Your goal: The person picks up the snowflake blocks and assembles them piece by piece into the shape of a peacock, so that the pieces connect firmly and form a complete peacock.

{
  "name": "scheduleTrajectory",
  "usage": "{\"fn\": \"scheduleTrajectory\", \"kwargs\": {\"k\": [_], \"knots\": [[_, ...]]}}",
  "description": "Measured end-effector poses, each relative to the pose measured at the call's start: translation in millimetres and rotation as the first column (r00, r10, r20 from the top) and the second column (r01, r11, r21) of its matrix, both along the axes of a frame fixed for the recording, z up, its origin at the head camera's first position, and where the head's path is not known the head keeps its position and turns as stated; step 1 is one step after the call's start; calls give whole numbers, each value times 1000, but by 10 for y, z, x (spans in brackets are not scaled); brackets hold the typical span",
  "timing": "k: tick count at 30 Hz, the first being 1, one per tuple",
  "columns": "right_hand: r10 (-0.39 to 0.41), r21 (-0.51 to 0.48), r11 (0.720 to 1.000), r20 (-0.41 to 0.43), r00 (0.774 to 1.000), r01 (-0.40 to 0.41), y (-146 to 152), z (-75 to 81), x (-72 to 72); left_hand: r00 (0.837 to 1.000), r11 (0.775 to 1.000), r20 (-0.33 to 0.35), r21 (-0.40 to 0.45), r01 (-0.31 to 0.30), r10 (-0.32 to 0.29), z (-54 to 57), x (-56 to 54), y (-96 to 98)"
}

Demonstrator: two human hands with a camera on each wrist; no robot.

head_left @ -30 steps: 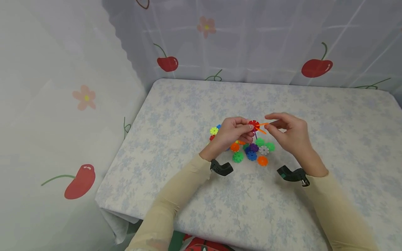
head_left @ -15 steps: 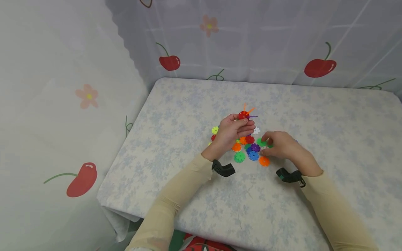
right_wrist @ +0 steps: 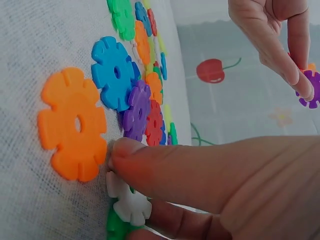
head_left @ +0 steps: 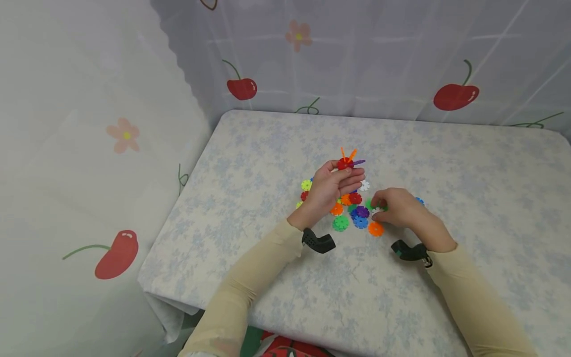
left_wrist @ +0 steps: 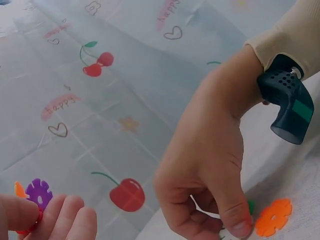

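My left hand (head_left: 331,187) pinches a red notched plastic disc (head_left: 344,163) between thumb and fingers, above the table. Two orange discs (head_left: 353,154) and a purple disc (left_wrist: 39,192) stick out from it, slotted in edge-on. Down on the table, at the right side of a scattered group of similar discs, my right hand (head_left: 405,212) has its thumb and fingers at a white disc (right_wrist: 132,202), pinching it. A green disc (right_wrist: 117,225) lies beneath the white one, partly hidden by the fingers. Close to the thumb lies a loose orange disc (right_wrist: 75,125).
Blue (head_left: 360,222), purple (head_left: 363,211), green (head_left: 340,223) and several other discs lie between the hands, some overlapping. A single blue disc (head_left: 420,201) sits beyond the right hand. The patterned tablecloth (head_left: 267,148) ends at a cherry-print curtain (head_left: 357,59).
My left hand has moved up and away from the right, turning the joined discs so they point upward. My right hand has left them and come down to the discs on the table.
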State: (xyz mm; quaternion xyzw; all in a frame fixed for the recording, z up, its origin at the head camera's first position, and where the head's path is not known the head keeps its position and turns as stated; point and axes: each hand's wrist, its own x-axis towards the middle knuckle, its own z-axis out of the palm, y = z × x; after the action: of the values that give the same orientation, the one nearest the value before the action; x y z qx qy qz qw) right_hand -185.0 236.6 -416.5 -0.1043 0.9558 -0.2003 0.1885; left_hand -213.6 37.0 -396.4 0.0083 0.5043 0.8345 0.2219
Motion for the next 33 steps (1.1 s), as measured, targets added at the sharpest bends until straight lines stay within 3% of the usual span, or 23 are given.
{"fn": "scheduleTrajectory", "kwargs": {"k": [3, 8, 14, 20, 25, 28, 33], "knots": [[22, -22, 1000, -7, 1000, -22, 26, 0, 1, 1000, 1000, -28, -27, 5, -6, -14, 7, 9], [22, -149, 989, 22, 1000, -19, 160, 61, -6, 994, 992, -94, -123, 35, -47, -49, 17, 14], [-134, -281, 952, -19, 991, 123, 412, 241, 27, 976, 957, -151, -268, 114, -159, -51, 41, 24], [-241, -369, 912, -131, 962, 179, 512, 341, 76, 969, 939, -120, -298, 175, -218, -41, 51, 35], [-316, -444, 873, -199, 928, 202, 476, 377, 106, 952, 914, -118, -333, 230, -283, -59, 53, 18], [-336, -482, 855, -229, 914, 193, 435, 408, 138, 943, 896, -121, -369, 247, -310, -67, 55, 18], [-290, -542, 835, -282, 915, 98, 349, 461, 195, 936, 879, -126, -404, 255, -329, -60, 64, 29]]}}
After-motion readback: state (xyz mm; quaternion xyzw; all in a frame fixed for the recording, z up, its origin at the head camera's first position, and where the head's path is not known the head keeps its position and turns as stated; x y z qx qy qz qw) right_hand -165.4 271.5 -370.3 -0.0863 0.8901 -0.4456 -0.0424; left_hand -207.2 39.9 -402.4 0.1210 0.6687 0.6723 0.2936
